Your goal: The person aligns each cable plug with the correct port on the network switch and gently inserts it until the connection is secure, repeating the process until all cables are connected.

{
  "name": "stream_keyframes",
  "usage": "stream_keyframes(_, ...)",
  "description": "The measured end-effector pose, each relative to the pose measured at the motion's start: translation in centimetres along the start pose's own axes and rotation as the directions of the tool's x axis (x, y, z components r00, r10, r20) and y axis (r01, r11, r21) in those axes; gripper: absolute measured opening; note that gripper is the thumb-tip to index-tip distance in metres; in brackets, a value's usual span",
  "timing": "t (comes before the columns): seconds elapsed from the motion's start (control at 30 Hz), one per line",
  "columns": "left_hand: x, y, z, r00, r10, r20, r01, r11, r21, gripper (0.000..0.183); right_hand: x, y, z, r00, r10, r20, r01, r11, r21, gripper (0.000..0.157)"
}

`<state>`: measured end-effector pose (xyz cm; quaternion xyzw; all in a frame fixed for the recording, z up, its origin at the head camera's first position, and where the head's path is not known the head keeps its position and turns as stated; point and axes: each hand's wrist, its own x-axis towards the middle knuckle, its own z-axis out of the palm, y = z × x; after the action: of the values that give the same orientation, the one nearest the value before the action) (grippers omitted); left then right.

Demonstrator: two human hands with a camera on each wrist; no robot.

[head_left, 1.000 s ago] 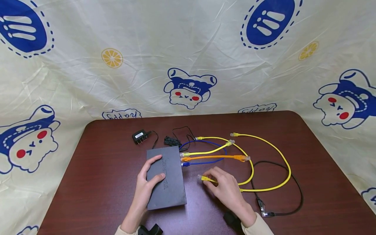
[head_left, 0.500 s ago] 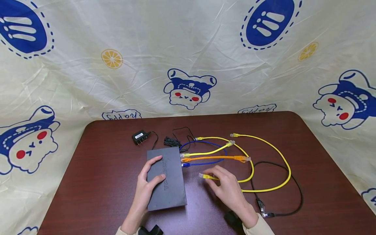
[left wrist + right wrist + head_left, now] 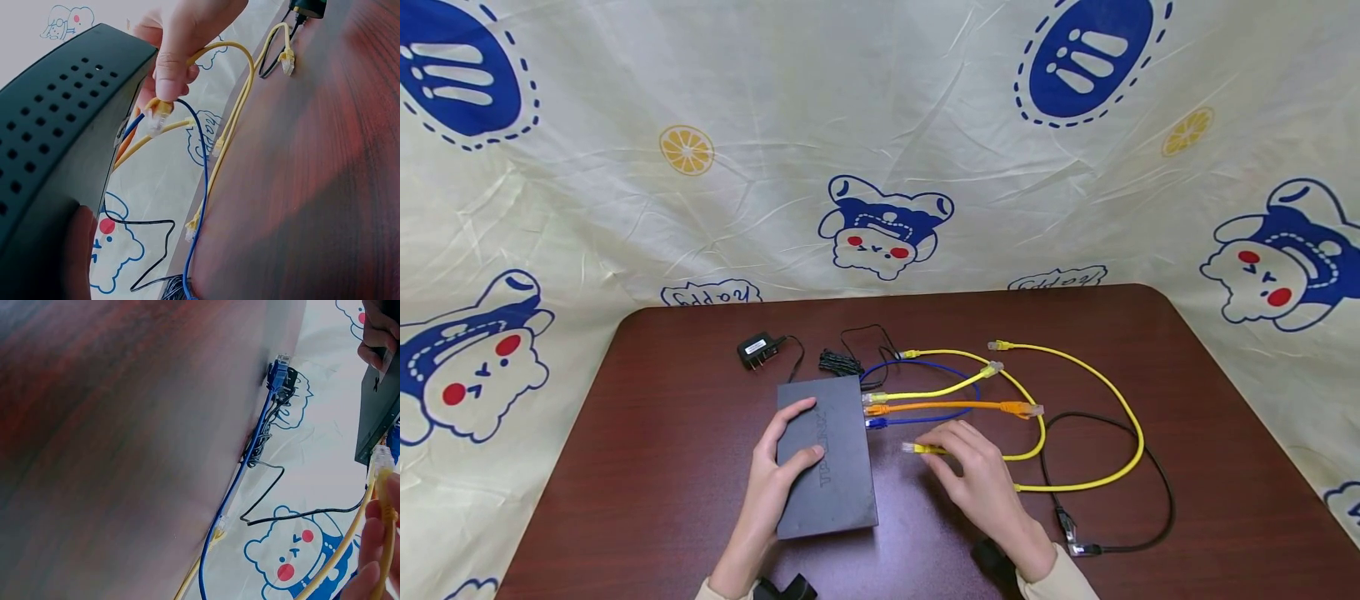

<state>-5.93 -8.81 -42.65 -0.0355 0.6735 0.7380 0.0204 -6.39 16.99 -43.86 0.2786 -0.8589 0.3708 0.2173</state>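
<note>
Left hand [image 3: 772,473]: grip holding the TP-Link network switch [image 3: 838,496] by its left side;
Right hand [image 3: 977,475]: grip pinching a yellow Ethernet plug [image 3: 919,448], right of the switch

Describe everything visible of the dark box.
The dark grey box is flat and rectangular, with a matte, metal-looking shell. Lettering marks its top, rows of square holes another face. The left hand grips one long edge, seemingly holding it off the table. A yellow cable, orange cable and blue cable leave the opposite side.
</note>
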Motion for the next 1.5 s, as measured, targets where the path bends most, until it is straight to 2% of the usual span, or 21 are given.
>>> stream_keyframes(0.2,0.0,0.0,0.0,1.0,-0.002,0.005,0.002,1.0,0.009,0.053,0.2,0.0,0.3,0.997,-0.072,-0.037,0.074,0.995,0.064,0.029)
stream_keyframes(0.37,0.0,-0.1,-0.1,1.0,0.0,0.014,-0.001,1.0,0.013,0.053,0.4,-0.1,0.5,0.994,-0.099,-0.048,0.104,0.988,0.111,0.033)
stream_keyframes(0.6,0.1,0.0,-0.1,1.0,0.005,0.027,-0.005,1.0,0.015,0.053,0.8,-0.4,0.7,0.985,-0.14,-0.105,0.147,0.987,0.069,0.021)
stream_keyframes(0.73,0.0,0.2,-0.1,0.999,0.016,0.04,-0.017,1.0,0.013,0.053,1.0,-0.6,0.9,0.985,-0.131,-0.117,0.139,0.988,0.072,0.019)
stream_keyframes(0.87,0.0,0.3,0.0,0.998,0.028,0.057,-0.028,1.0,0.012,0.053,1.2,-0.8,1.2,0.98,-0.147,-0.137,0.157,0.985,0.068,0.01)
stream_keyframes(1.0,-0.1,0.5,0.0,0.998,0.025,0.064,-0.026,1.0,0.013,0.052,1.6,-0.9,1.5,0.967,-0.191,-0.171,0.202,0.978,0.054,0.011)
stream_keyframes(1.2,-0.2,0.5,-0.1,0.997,0.019,0.072,-0.019,1.0,0.001,0.053,1.7,-1.3,1.9,0.963,-0.201,-0.182,0.22,0.971,0.093,0.007)
stream_keyframes(1.5,-0.3,0.5,-0.1,0.996,0.023,0.087,-0.023,1.0,0.007,0.054,1.9,-1.4,2.4,0.942,-0.242,-0.232,0.272,0.957,0.105,0.017)
